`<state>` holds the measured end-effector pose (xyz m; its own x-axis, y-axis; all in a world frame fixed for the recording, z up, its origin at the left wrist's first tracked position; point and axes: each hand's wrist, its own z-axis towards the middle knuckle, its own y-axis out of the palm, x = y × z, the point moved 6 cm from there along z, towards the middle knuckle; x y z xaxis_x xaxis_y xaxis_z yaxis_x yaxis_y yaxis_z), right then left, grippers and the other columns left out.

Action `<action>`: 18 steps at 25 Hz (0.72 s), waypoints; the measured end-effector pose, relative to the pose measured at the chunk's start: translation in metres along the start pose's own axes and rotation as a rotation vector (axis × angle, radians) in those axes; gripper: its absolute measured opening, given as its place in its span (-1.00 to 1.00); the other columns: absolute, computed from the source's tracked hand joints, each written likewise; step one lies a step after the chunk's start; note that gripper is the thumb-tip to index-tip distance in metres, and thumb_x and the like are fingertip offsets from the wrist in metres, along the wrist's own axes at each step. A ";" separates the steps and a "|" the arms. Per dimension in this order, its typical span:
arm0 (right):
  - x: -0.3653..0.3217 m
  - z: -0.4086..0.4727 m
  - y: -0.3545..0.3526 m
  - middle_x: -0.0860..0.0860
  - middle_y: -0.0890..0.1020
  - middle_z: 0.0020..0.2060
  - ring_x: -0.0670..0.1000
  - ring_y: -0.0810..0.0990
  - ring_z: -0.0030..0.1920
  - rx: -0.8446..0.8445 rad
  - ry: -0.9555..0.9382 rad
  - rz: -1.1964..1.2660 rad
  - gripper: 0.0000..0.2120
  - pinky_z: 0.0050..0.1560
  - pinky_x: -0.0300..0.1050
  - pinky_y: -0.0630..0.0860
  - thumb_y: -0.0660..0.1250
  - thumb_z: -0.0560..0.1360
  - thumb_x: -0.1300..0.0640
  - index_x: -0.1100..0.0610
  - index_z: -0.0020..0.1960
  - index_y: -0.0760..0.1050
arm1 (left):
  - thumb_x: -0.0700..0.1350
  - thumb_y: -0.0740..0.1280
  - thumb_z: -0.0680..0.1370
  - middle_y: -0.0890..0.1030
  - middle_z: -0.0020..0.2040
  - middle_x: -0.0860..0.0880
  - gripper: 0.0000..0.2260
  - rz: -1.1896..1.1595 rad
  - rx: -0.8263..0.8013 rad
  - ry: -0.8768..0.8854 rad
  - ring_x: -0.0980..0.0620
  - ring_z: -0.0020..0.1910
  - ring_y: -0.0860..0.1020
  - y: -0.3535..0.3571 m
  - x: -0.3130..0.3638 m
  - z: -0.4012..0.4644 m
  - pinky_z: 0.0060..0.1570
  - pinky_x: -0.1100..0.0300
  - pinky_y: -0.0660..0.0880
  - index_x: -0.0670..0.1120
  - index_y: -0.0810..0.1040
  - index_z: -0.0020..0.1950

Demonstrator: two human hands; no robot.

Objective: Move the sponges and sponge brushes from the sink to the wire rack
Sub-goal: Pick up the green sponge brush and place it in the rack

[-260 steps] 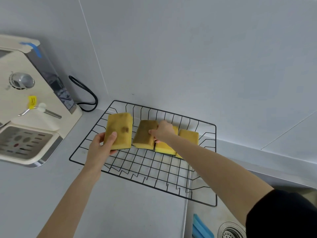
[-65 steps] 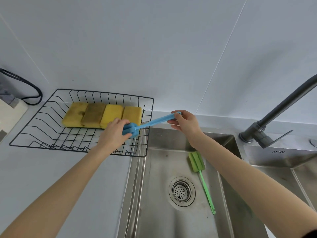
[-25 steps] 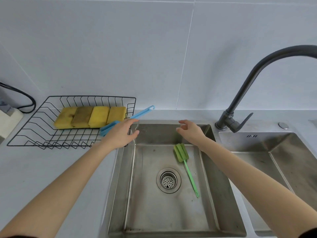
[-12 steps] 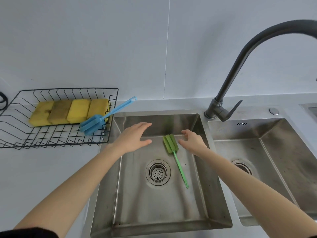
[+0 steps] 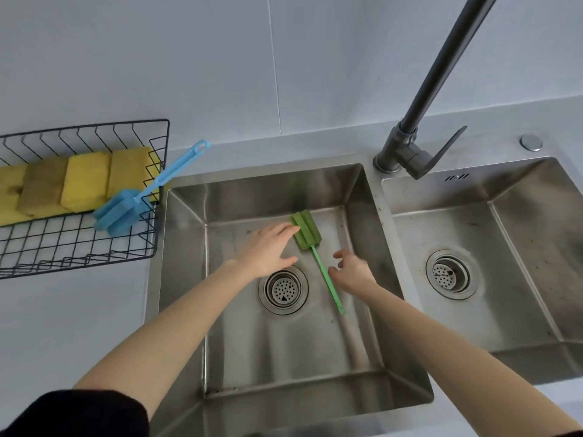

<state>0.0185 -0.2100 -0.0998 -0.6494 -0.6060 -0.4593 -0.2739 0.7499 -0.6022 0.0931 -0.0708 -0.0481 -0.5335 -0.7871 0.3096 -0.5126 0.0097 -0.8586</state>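
four rectangular sponges [image 5: 75, 184] (yellow, two of them browned) are laid side by side in one black wire rack [image 5: 79, 250] on the grey table [image 5: 63, 326]. one blue sponge brush [image 5: 138, 200] is lodged in the rack, its foam head inside and its thin plastic handle tilted out over the right wall. one green sponge brush [image 5: 307, 230] is seen flat on the floor of the left steel sink basin [image 5: 284, 357], beside the round perforated drain [image 5: 284, 290]; a ribbed foam head and a slim straight handle are shown. the left hand [image 5: 268, 250] is spread open, with its fingers [image 5: 288, 230] touching the green foam head. the right hand [image 5: 353, 271] is half curled and open just beside the handle; nothing is gripped. one dark curved faucet [image 5: 419, 105] is mounted between two basins.
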 end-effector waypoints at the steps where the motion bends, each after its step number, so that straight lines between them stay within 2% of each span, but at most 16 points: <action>1: 0.006 0.003 0.006 0.21 0.46 0.27 0.18 0.48 0.23 -0.013 0.016 0.005 -0.57 0.18 -0.07 0.45 0.20 0.54 0.15 0.20 0.38 0.29 | 0.02 0.25 0.51 0.19 0.51 -0.06 -0.42 -0.004 -0.013 -0.002 -0.06 0.47 0.19 0.007 0.001 0.006 0.44 -0.01 0.15 -0.06 0.12 0.47; 6: 0.031 0.015 0.030 0.20 0.50 0.23 0.20 0.48 0.22 -0.040 0.083 -0.020 -0.64 0.16 -0.06 0.45 0.22 0.51 0.14 0.20 0.28 0.39 | -0.03 0.27 0.51 0.13 0.52 -0.06 -0.41 0.032 -0.036 0.018 -0.08 0.49 0.11 0.032 0.005 0.031 0.43 -0.05 0.16 -0.06 0.10 0.48; 12: 0.042 0.025 0.047 0.18 0.45 0.21 0.20 0.47 0.20 -0.041 0.105 -0.068 -0.67 0.14 0.00 0.46 0.23 0.51 0.13 0.18 0.25 0.39 | -0.06 0.33 0.48 -0.05 0.55 -0.09 -0.29 0.163 -0.109 0.024 -0.16 0.52 -0.12 0.049 0.002 0.058 0.47 -0.11 -0.04 -0.04 -0.02 0.50; 18: 0.045 0.029 0.055 0.15 0.47 0.16 0.18 0.50 0.14 0.011 0.098 -0.082 -0.76 0.07 0.02 0.48 0.21 0.51 0.22 0.20 0.18 0.40 | -0.13 0.33 0.47 -0.04 0.55 -0.13 -0.30 0.179 -0.133 0.002 -0.21 0.51 -0.13 0.067 0.003 0.067 0.46 -0.13 0.03 -0.05 0.00 0.50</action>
<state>-0.0052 -0.2038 -0.1725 -0.6914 -0.6359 -0.3429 -0.3210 0.6956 -0.6427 0.1023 -0.1135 -0.1324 -0.6254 -0.7642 0.1577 -0.4935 0.2308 -0.8385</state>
